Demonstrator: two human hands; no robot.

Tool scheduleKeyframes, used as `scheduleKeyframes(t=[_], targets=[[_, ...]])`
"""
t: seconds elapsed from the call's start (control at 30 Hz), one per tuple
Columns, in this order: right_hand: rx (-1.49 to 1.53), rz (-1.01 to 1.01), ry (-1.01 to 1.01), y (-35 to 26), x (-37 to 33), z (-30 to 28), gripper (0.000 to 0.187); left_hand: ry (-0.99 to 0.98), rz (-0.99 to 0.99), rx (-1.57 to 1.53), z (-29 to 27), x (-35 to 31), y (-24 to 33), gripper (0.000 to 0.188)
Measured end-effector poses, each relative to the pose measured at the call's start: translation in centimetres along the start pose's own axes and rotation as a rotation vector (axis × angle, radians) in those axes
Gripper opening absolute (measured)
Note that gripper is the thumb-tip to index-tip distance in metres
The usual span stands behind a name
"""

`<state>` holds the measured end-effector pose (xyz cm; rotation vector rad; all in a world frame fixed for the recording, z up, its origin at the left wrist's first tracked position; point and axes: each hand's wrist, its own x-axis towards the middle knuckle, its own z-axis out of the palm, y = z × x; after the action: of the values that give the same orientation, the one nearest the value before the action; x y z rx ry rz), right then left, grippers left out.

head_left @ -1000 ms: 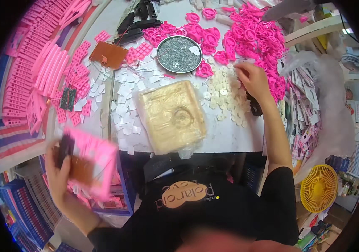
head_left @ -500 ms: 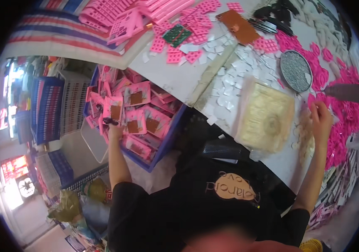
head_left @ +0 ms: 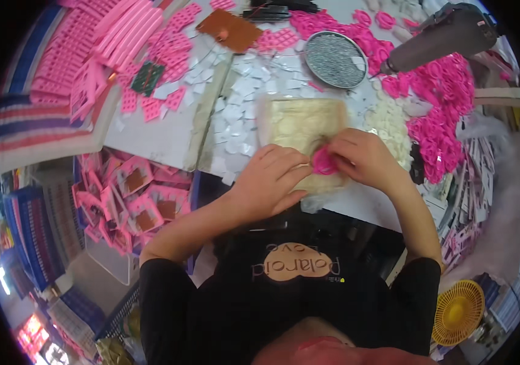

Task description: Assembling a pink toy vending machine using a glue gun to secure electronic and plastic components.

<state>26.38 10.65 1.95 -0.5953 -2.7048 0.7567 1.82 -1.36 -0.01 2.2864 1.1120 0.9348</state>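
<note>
A bright pink ring-shaped plastic part [head_left: 324,161] is at the lower half of a cream padded block [head_left: 299,115] wrapped in clear film. My right hand [head_left: 365,159] grips the part at its right side with bent fingers. On the other side my left hand [head_left: 272,181] reaches over the block's edge, its fingers stretched and the thumb apart, with no object visible in it. Right of the block lies a heap of cream pieces [head_left: 388,131], with a large pile of matching bright pink parts [head_left: 439,137] beyond.
A round dish of small metal pieces [head_left: 336,59] stands behind the block, near a dark electric screwdriver [head_left: 446,39]. White squares [head_left: 235,100] are scattered to the left. At far left are pink panels [head_left: 65,58] and a crate of light-pink assemblies [head_left: 194,194]. A yellow basket [head_left: 458,313] sits lower right.
My left hand has come from the crate of light-pink assemblies to the block. My right hand has moved from the pink pile to the block with a pink part. The view has turned rightward.
</note>
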Motion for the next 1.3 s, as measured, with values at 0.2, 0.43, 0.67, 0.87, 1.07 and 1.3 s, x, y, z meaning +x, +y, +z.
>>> scheduleKeyframes(t=[0.2, 0.43, 0.67, 0.87, 1.07, 1.3], targets=[[-0.117, 0.046, -0.076, 0.5, 1.8, 1.1, 0.018, -0.171, -0.006, 0.159, 3.1, 1.0, -0.5, 0.058], [-0.188, 0.332, -0.288, -0.9, 3.3, 1.4, 0.013, -0.350, 0.023, 0.084, 1.0, 1.5, -0.9, 0.059], [-0.124, 0.264, 0.163, -4.0, 0.8, -1.0, 0.030, 0.592, -0.341, 0.663, -16.6, 4.0, -18.3, 0.070], [-0.025, 0.386, 0.217, -2.8, -4.0, -2.4, 0.028, 0.588, -0.883, 0.770, -37.8, 5.1, -33.2, 0.118], [-0.085, 0.468, 0.249, -2.8, -8.8, -2.5, 0.021, 0.359, -0.908, 0.484, -38.1, 6.9, -46.6, 0.094], [-0.041, 0.494, 0.253, -0.8, -11.1, -3.7, 0.020, 0.248, -0.902, 0.874, -48.0, 1.5, -50.9, 0.074]])
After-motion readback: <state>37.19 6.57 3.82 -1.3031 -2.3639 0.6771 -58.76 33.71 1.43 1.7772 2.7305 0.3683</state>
